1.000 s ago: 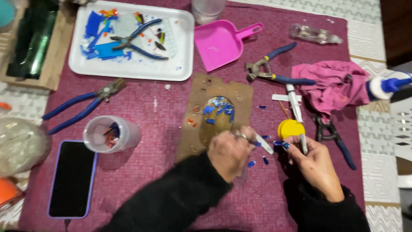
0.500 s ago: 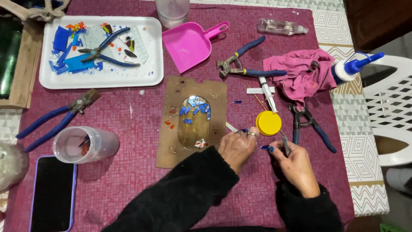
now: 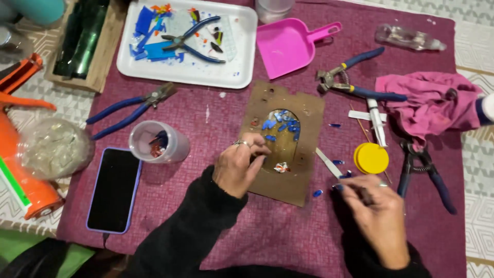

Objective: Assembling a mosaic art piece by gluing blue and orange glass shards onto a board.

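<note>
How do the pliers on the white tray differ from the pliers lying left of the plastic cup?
The tray pliers are slimmer, with narrow jaws, resting among coloured glass pieces; the cloth pliers are bigger, with broad jaws, lying on the maroon cloth. Their jaws point opposite ways: left against right. Both have blue handles, and neither hand touches them.

Cloth (image 3: 309, 242) covers the table. Board (image 3: 284, 141) lies at the centre of it, glass chips (image 3: 280, 125) in its arched recess. Left hand (image 3: 237, 167) rests on the board's near left edge; right hand (image 3: 374, 208) sits to the right of the board, beside a lid (image 3: 371, 158). Behind the board: tray (image 3: 242, 49) holding pliers (image 3: 191, 40) and glass pieces, dustpan (image 3: 288, 44) just right of the tray. Left of the board: cup (image 3: 154, 141), phone (image 3: 114, 188) in front of it, second pliers (image 3: 131, 108) behind. Right of the board: nippers (image 3: 355, 85), rag (image 3: 429, 105), cutters (image 3: 424, 172) in front of the rag. Bottle (image 3: 406, 37) at the far right corner.
</note>
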